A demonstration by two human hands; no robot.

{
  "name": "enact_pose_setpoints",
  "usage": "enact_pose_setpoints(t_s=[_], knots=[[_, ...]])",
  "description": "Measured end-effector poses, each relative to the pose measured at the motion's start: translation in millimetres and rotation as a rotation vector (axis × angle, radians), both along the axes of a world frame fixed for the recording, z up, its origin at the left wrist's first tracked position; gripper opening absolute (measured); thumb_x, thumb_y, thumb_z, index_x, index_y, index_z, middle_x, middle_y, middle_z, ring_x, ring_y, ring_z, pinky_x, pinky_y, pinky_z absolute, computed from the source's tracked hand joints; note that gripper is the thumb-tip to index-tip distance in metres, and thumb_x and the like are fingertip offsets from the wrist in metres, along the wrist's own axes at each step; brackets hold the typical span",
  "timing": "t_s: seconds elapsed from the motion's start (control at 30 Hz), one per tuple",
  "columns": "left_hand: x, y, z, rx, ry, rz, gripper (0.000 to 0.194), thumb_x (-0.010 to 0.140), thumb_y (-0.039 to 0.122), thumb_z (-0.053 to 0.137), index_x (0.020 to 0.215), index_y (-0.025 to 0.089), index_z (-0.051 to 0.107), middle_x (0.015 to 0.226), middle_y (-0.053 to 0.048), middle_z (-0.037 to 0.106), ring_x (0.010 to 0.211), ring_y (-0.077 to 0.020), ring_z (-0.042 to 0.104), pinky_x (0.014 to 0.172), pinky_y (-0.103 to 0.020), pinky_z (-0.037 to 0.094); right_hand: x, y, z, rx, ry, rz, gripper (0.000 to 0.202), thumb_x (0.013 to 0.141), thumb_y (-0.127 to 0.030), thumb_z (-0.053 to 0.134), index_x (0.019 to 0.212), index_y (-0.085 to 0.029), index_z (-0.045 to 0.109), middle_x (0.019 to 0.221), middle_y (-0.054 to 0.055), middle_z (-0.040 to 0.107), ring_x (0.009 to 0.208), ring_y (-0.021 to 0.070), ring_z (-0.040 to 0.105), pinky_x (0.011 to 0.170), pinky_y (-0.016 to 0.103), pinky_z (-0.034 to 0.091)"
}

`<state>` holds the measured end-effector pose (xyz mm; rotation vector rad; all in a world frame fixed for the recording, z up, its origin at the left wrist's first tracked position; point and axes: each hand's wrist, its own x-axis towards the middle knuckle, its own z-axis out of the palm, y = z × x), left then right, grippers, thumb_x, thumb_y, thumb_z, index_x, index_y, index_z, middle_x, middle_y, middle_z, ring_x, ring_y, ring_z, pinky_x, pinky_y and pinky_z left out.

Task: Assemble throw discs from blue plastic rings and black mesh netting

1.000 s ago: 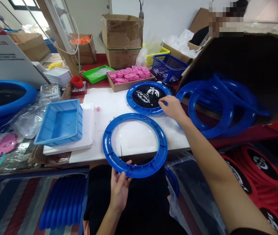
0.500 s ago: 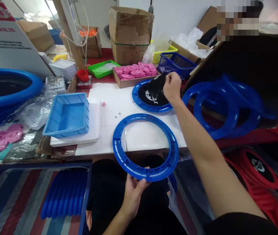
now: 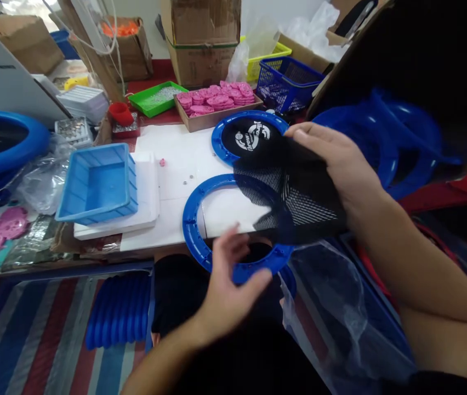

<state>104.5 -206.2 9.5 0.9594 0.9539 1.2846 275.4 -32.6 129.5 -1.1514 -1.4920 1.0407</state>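
Observation:
My right hand (image 3: 332, 151) grips a piece of black mesh fabric (image 3: 303, 192), which hangs over the right part of a blue ring (image 3: 194, 219). That ring lies at the table's front edge, partly past it. My left hand (image 3: 233, 280) is over the ring's near side with fingers spread, holding nothing. Behind, a second blue ring (image 3: 221, 145) lies on the white table surface (image 3: 171, 203), with black fabric bearing a white printed logo (image 3: 254, 137) inside it.
A light blue bin (image 3: 102, 184) stands on the left. Pink discs fill a cardboard tray (image 3: 204, 120) at the back, beside a green tray (image 3: 137, 101) and a blue basket (image 3: 291, 82). More blue rings (image 3: 406, 186) are at right.
My right hand has come back toward me with black fabric from the far ring. My left hand has let go of the near ring and opened above it. The view has shifted slightly.

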Motion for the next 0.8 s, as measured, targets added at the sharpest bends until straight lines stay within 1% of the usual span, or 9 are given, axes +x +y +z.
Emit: enact_pose_setpoints(t_s=[0.07, 0.1, 0.2, 0.27, 0.4, 0.53, 0.63, 0.7, 0.8], knots=[[-3.5, 50.5, 6.4, 0.114, 0.145, 0.082, 0.097, 0.079, 0.04, 0.095, 0.156, 0.036, 0.036, 0.172, -0.012, 0.036, 0.158, -0.0357, 0.041, 0.129, -0.057, 0.038, -2.2, -12.9, 3.7, -0.126, -0.051, 0.112, 0.026, 0.1, -0.048, 0.067, 0.109, -0.024, 0.072, 0.085, 0.0, 0.066, 0.078, 0.0168, 0.065, 0.079, 0.032, 0.054], [-4.5, 73.9, 6.7, 0.137, 0.157, 0.055, 0.098, 0.078, 0.038, 0.095, 0.156, 0.036, 0.036, 0.168, -0.013, 0.042, 0.154, -0.0349, 0.046, 0.125, -0.056, 0.043, -2.4, -16.4, 5.9, -0.171, -0.085, 0.165, 0.032, 0.101, -0.054, 0.064, 0.109, -0.024, 0.073, 0.082, 0.0, 0.066, 0.077, 0.0175, 0.065, 0.077, 0.033, 0.055], [-10.7, 124.2, 5.9, 0.095, 0.15, -0.082, 0.067, 0.086, 0.033, 0.086, 0.143, 0.026, 0.051, 0.126, -0.01, 0.07, 0.114, -0.0254, 0.072, 0.102, -0.046, 0.059, 3.7, -17.5, 12.4, -0.218, -0.197, 0.293, 0.057, 0.101, -0.075, 0.05, 0.111, -0.023, 0.073, 0.07, 0.0, 0.061, 0.069, 0.0196, 0.063, 0.071, 0.036, 0.055], [-20.5, 141.5, 9.6, 0.097, 0.187, -0.143, 0.055, 0.084, 0.027, 0.084, 0.133, 0.022, 0.06, 0.097, -0.003, 0.071, 0.088, -0.0188, 0.073, 0.088, -0.039, 0.062, 13.0, -12.8, 15.5, -0.171, -0.283, 0.38, 0.066, 0.093, -0.082, 0.059, 0.119, -0.023, 0.072, 0.07, -0.001, 0.061, 0.07, 0.0206, 0.063, 0.072, 0.037, 0.055], [-46.3, 166.4, 27.2, 0.236, 0.354, -0.249, 0.022, 0.091, 0.025, 0.073, 0.111, 0.017, 0.075, 0.082, -0.001, 0.07, 0.074, -0.0144, 0.068, 0.077, -0.033, 0.06, 28.8, 4.1, 15.5, 0.025, -0.582, 0.57, 0.07, 0.08, -0.06, 0.084, 0.138, -0.023, 0.067, 0.106, 0.004, 0.076, 0.094, 0.0254, 0.069, 0.086, 0.04, 0.056], [-60.6, 199.0, 45.0, 0.48, 0.648, -0.148, 0.01, 0.095, 0.021, 0.067, 0.099, 0.018, 0.075, 0.087, -0.003, 0.072, 0.079, -0.0147, 0.067, 0.077, -0.031, 0.058, 24.4, 24.5, 11.2, 0.379, -0.835, 0.459, 0.047, 0.094, -0.037, 0.067, 0.139, -0.022, 0.067, 0.125, 0.009, 0.075, 0.113, 0.031, 0.068, 0.095, 0.043, 0.052], [-62.4, 203.3, 57.2, 0.696, 0.797, 0.098, 0.014, 0.101, 0.017, 0.058, 0.107, 0.02, 0.07, 0.102, -0.005, 0.072, 0.096, -0.0182, 0.07, 0.085, -0.033, 0.059, 18.6, 35.0, 6.2, 0.595, -0.993, 0.326, 0.036, 0.102, -0.029, 0.053, 0.134, -0.021, 0.069, 0.122, 0.011, 0.074, 0.115, 0.0325, 0.067, 0.091, 0.042, 0.048], [-62.5, 187.3, 61.3, 0.851, 0.887, 0.243, 0.015, 0.103, 0.017, 0.056, 0.112, 0.021, 0.067, 0.118, -0.008, 0.071, 0.114, -0.0228, 0.069, 0.096, -0.038, 0.059, 19.2, 38.1, -5.0, 0.687, -1.095, 0.327, 0.034, 0.106, -0.03, 0.048, 0.128, -0.019, 0.071, 0.113, 0.012, 0.074, 0.108, 0.0312, 0.067, 0.084, 0.04, 0.046], [-62.7, 146.0, 52.2, 1.053, 1.136, 0.103, 0.013, 0.099, 0.014, 0.059, 0.109, 0.02, 0.066, 0.128, -0.012, 0.072, 0.126, -0.0296, 0.067, 0.107, -0.049, 0.055, 25.8, 37.5, -37.8, 0.764, -1.215, 0.524, 0.03, 0.107, -0.027, 0.046, 0.116, -0.017, 0.073, 0.098, 0.011, 0.072, 0.089, 0.0255, 0.064, 0.074, 0.036, 0.043]])
